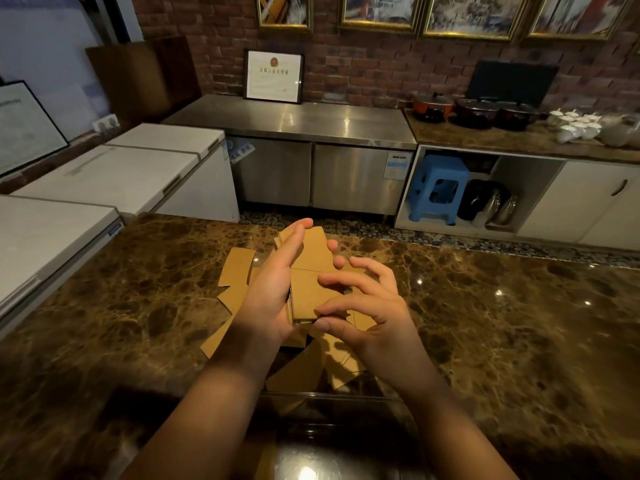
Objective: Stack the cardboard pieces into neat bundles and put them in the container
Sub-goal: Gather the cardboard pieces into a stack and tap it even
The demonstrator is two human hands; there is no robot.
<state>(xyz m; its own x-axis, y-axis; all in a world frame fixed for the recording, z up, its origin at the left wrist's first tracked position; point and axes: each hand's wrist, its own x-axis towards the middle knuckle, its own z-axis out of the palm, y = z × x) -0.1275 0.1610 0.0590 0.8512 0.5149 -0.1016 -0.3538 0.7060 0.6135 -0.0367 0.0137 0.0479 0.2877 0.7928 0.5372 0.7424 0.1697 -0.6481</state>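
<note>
A bundle of brown cardboard pieces (308, 271) is held above the marble counter (502, 323), tilted on its edge. My left hand (270, 292) grips it from the left, with fingertips showing past its right side. My right hand (367, 306) pinches the bundle's near right corner between thumb and curled fingers. Under the hands lie several loose cardboard pieces (235, 275), spread in a rough pile and partly hidden by my arms. A clear container (329, 396) stands at the counter's near edge between my forearms, and cardboard shows through its wall.
White chest freezers (114, 174) stand to the left of the counter. Behind it are a steel cabinet (311, 168), a blue stool (438, 188) and a shelf with pots (474, 112) and white cups (575, 126).
</note>
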